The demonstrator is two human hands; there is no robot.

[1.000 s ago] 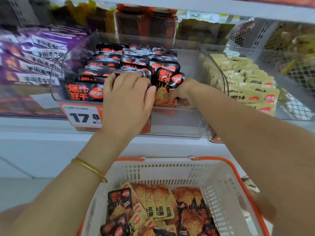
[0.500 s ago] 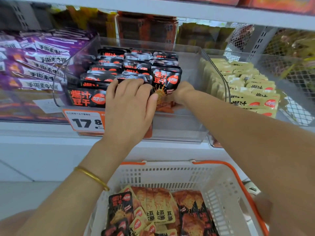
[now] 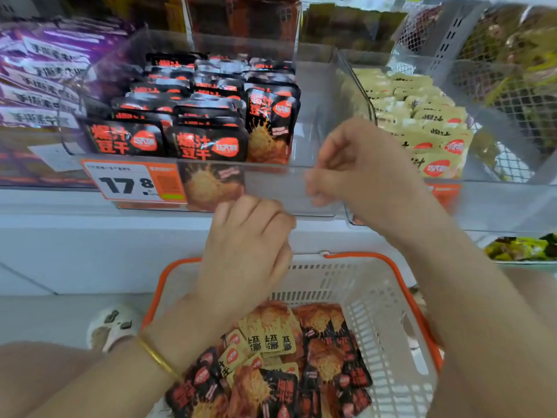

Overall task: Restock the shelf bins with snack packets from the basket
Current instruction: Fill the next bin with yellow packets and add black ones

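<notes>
A clear shelf bin holds rows of black snack packets with red lettering; its right side is bare. One packet stands upright at the right end of the rows. Below, a white basket with an orange rim holds several black and yellow packets. My left hand hangs over the basket's far rim, below the bin's front, fingers loosely curled and holding nothing. My right hand is in front of the bin's right front corner, blurred, fingers loosely curled, with no packet seen in it.
A bin of yellow packets stands to the right, purple packets to the left. An orange price tag reading 17.8 hangs on the bin's front. Wire mesh bins sit at far right. A slippered foot is on the floor left of the basket.
Both hands have come out of the bin and moved down and toward me. The packet they were setting in place now stands alone at the right end of the rows.
</notes>
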